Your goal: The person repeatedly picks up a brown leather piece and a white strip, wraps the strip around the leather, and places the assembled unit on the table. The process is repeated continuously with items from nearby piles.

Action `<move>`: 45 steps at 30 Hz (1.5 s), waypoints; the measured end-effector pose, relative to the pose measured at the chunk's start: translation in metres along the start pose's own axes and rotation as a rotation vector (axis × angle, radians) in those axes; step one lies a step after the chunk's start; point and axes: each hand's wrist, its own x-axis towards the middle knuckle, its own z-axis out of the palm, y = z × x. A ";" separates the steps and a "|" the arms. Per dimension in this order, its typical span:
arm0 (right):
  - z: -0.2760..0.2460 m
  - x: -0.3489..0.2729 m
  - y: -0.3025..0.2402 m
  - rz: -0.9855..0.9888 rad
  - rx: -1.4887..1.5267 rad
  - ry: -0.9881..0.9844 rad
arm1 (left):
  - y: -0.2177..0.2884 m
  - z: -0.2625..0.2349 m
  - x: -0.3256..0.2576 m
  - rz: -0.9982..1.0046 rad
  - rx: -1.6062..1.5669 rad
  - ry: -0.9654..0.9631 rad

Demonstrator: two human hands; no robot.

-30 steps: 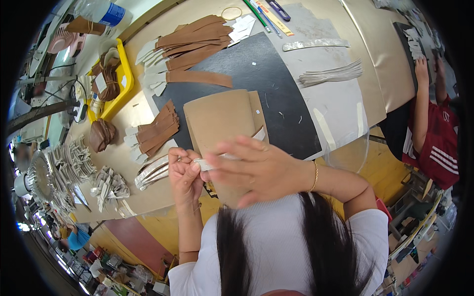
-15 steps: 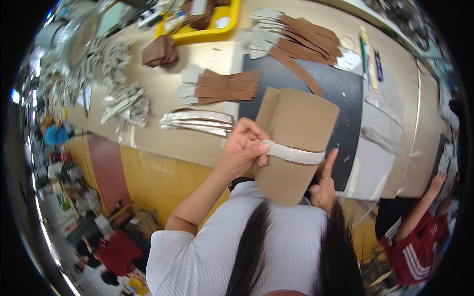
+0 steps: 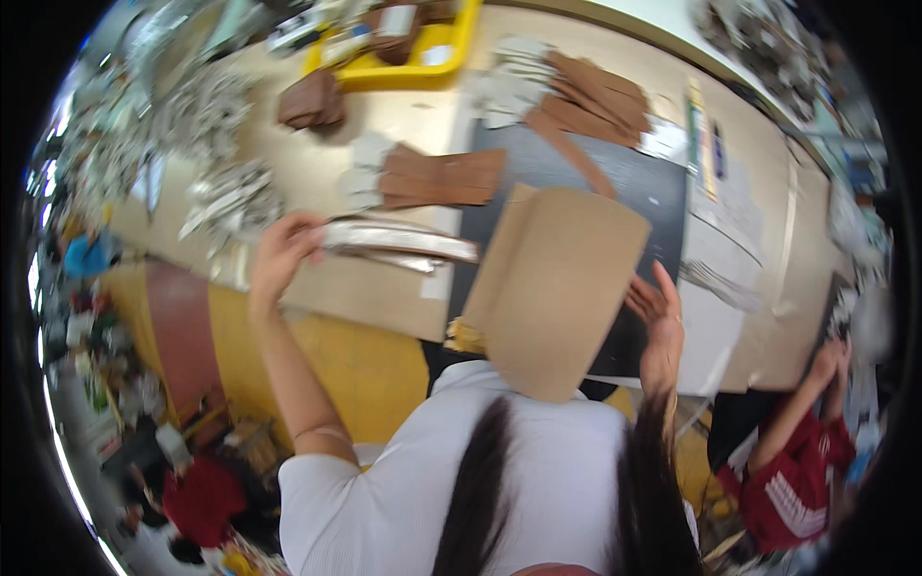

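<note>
My left hand (image 3: 283,254) is at the table's left part, its thumb and fingers pinched at the left end of a whitish, brown-edged strip (image 3: 403,236). Another such strip lies partly under it. A curved tan board form (image 3: 567,278) stands close in front of my chest, with a flap along its left side and a yellow patch at the flap's lower end. By the form's right edge is my right hand (image 3: 663,322), its fingers apart. Whether its fingertips touch the form, I cannot tell.
A dark mat (image 3: 653,211) lies under the form. Beyond are brown straps (image 3: 442,178) with pale ends, a larger strap stack (image 3: 600,91), a brown bundle (image 3: 312,101) and a yellow tray (image 3: 403,75). Pens (image 3: 706,144) lie right; a co-worker in red (image 3: 792,470) is at far right.
The whitish strip that lay across the form is off it. My left hand has moved from the form to the strips on the left. My right hand's fingers have spread.
</note>
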 end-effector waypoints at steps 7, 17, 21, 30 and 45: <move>-0.099 0.061 -0.009 -0.216 -0.985 0.354 | -0.025 -0.009 0.026 0.140 0.548 0.311; -0.159 0.108 0.037 -0.283 -1.272 0.242 | 0.056 0.074 0.086 0.519 0.414 0.271; -0.146 0.107 0.024 -0.306 -1.275 0.284 | 0.084 0.121 0.126 0.615 0.359 0.165; -0.154 0.105 0.033 -0.472 -1.351 0.354 | 0.099 0.186 0.181 0.400 0.515 0.202; -0.157 0.105 0.031 -0.556 -1.363 0.332 | 0.190 0.167 0.053 0.466 -0.107 -0.054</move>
